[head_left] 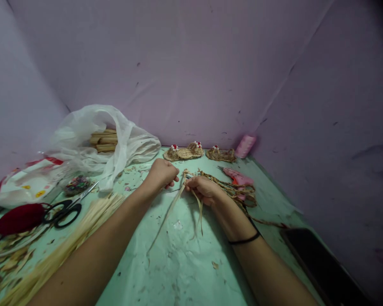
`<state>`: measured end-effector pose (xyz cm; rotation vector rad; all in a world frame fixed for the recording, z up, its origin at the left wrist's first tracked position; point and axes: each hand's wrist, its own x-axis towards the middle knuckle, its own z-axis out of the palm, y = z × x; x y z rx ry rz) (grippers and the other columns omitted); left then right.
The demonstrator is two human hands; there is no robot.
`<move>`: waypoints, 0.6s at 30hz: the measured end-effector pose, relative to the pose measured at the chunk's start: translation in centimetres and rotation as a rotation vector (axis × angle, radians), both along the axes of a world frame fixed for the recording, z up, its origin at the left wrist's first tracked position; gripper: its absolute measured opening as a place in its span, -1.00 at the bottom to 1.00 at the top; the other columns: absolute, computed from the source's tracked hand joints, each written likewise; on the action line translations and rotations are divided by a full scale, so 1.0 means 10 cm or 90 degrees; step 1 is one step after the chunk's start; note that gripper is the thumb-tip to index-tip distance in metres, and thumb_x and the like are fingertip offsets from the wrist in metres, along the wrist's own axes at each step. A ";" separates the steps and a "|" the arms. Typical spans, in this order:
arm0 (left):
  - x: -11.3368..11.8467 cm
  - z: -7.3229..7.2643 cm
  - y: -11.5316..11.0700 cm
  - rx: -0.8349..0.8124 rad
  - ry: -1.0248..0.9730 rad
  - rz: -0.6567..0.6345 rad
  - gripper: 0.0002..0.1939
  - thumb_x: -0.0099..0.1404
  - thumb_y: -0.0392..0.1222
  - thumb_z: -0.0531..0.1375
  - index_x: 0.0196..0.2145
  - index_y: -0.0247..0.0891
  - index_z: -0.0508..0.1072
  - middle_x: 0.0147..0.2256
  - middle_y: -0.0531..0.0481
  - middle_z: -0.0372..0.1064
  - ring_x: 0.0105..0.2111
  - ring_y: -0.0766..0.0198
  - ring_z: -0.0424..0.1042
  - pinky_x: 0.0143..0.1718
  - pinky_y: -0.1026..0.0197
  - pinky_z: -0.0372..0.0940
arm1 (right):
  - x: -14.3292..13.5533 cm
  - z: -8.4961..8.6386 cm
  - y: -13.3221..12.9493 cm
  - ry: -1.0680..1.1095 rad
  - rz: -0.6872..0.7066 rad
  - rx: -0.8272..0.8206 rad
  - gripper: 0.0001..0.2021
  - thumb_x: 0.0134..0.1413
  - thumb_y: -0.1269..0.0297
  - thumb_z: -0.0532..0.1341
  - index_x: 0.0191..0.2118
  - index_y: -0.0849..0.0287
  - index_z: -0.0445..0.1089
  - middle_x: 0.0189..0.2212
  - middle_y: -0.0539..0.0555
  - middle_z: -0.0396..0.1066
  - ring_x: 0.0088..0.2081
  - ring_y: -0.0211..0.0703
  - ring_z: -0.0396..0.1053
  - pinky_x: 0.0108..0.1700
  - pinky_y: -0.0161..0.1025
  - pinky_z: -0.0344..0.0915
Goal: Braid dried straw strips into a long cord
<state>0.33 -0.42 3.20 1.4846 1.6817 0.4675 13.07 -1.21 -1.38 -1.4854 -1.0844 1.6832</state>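
Note:
My right hand [202, 188] pinches the base of a small straw piece [185, 172], from which pale loose strands [170, 209] hang toward me. Close by on the left, my left hand [162, 173] is held with its fingers curled in. Whatever may be between those fingers is hidden or too fine to see. Behind my right wrist lies a tangle of brown braided straw cord [230, 189]. Just past both hands, small woven straw slippers [187, 153] with red and white beads rest by the wall, with another woven slipper [220, 155] to their right.
Pink-handled cutters [239, 176] and a pink thread spool [245, 145] are at the right, a dark phone [319, 259] nearer. Leftward are black-handled scissors [67, 212], red yarn [21, 219], pale straw [79, 229], and a plastic bag [115, 114] holding straw bundles. Walls enclose the surface.

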 end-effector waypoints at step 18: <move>0.03 -0.34 0.09 -0.181 -0.112 -0.035 -0.88 -0.21 -0.32 0.12 -0.77 -0.33 0.21 -0.86 0.13 -0.01 -0.82 0.51 -0.11 -0.78 0.37 -0.22 | -0.03 0.28 -0.10 -0.681 0.113 0.297 -0.90 -0.33 0.33 0.19 -0.63 0.24 0.39 -0.67 0.15 0.33 -0.54 -0.19 0.25 -0.54 -0.32 -0.02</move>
